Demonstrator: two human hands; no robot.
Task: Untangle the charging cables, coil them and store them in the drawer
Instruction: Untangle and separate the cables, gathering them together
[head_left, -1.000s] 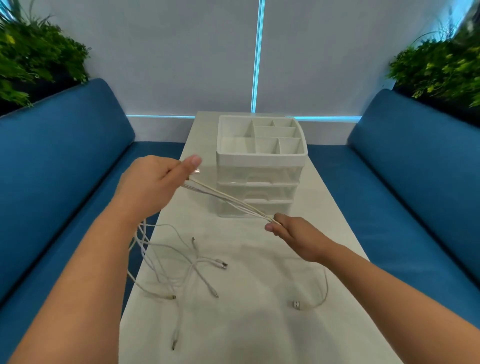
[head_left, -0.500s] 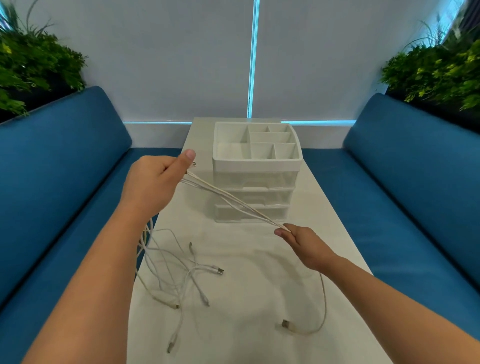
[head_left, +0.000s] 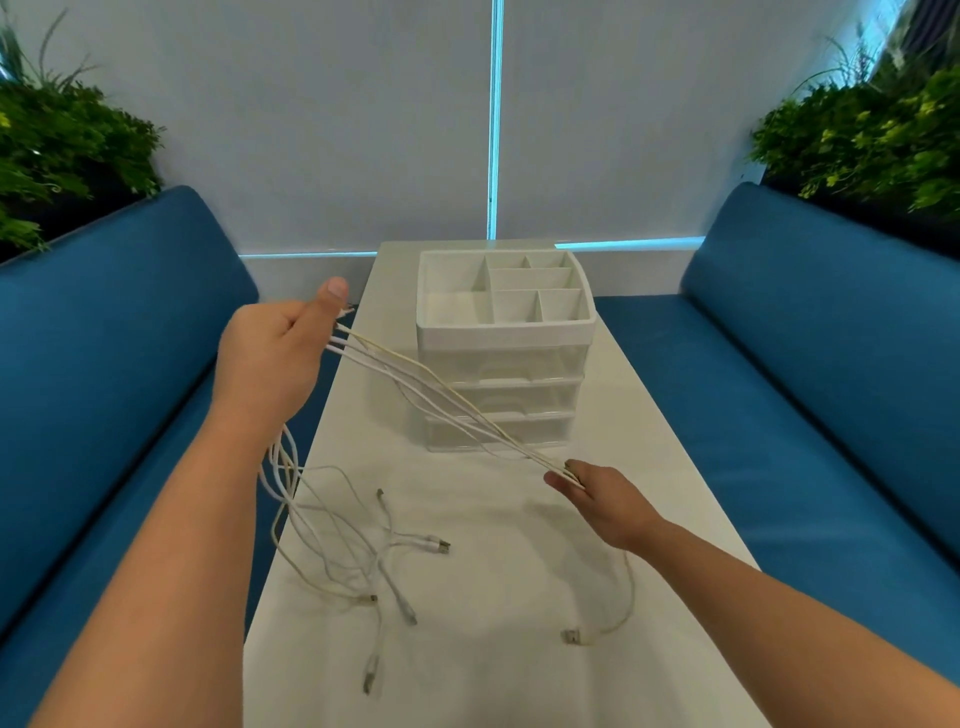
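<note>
Blue sofas (head_left: 119, 332), white wall (head_left: 332, 119)

Both bare arms reach forward, hands apart, each gripping the same strands.

The left hand (head_left: 270, 358) is raised higher, its back toward the camera, fingers curled and thumb pointing up, holding several white cables (head_left: 447, 400) in its grip. The right hand (head_left: 605, 501) sits lower and further to the right, back up, pinching the other end of the strands at its fingertips. The left forearm angles up from the lower left; the right forearm comes in from the lower right.
</note>
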